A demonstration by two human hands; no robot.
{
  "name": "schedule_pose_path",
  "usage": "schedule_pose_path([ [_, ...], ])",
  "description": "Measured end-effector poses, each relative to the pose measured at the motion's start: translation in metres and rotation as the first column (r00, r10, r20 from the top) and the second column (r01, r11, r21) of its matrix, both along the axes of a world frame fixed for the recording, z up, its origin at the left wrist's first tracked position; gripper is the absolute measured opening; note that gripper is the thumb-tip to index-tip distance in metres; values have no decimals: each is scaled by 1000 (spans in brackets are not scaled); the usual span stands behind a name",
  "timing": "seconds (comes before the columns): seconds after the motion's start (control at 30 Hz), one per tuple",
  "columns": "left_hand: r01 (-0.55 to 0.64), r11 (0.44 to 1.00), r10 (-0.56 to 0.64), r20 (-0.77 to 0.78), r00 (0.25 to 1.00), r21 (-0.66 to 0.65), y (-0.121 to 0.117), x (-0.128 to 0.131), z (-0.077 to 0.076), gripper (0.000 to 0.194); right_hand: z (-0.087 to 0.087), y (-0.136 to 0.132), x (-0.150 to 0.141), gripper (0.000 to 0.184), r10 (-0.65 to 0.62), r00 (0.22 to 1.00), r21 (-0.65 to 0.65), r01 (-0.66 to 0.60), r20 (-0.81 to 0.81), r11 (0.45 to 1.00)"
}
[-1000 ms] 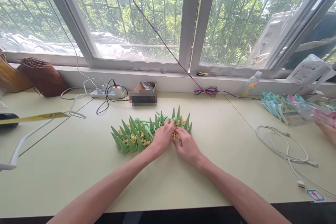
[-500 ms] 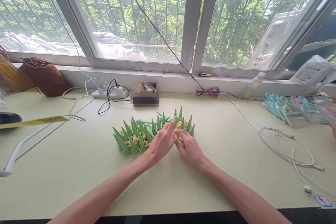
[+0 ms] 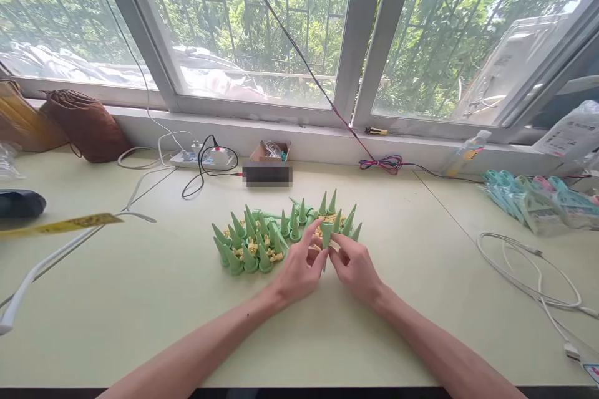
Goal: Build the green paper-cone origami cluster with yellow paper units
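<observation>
Between my two hands a green plastic cone is held upside down, wide end up and narrow tip down. My left hand grips it from the left with thumb and fingers. From the other side, the bent fingers of my right hand close in a pinch against the cone. Just behind stand several more green cones, mostly upright and crowded together. Small yellow pieces lie among them, and more of these are partly hidden behind my fingers.
A power strip, a small cardboard box and a coiled cable line the back of the table. A bottle and bagged teal items are at the right, near a white cable. A brown pouch sits back left.
My hands have drawn slightly nearer to me, and the inverted green cone now shows between them. Before, my left hand covered that spot. The whole view has shifted a little.
</observation>
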State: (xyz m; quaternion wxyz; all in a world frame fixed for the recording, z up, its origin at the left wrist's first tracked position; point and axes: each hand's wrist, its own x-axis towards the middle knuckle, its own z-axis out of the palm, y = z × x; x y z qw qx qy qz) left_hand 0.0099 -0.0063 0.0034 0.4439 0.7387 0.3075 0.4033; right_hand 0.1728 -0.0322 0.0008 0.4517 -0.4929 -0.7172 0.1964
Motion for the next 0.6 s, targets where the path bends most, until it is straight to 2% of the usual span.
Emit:
schedule_pose_path([
  [0.23, 71, 959, -23, 174, 984, -276, -1, 3, 6, 54, 8, -1, -1, 25, -4, 999, -32, 3, -33, 999],
  [0.4, 70, 942, -11, 177, 984, -329, -2, 4, 10, 50, 9, -2, -1, 26, -8, 999, -27, 7, -48, 1000],
  [0.6, 85, 920, -4, 207, 978, -383, -1, 2, 13, 56, 7, -2, -1, 29, -2, 999, -20, 1, -55, 1000],
])
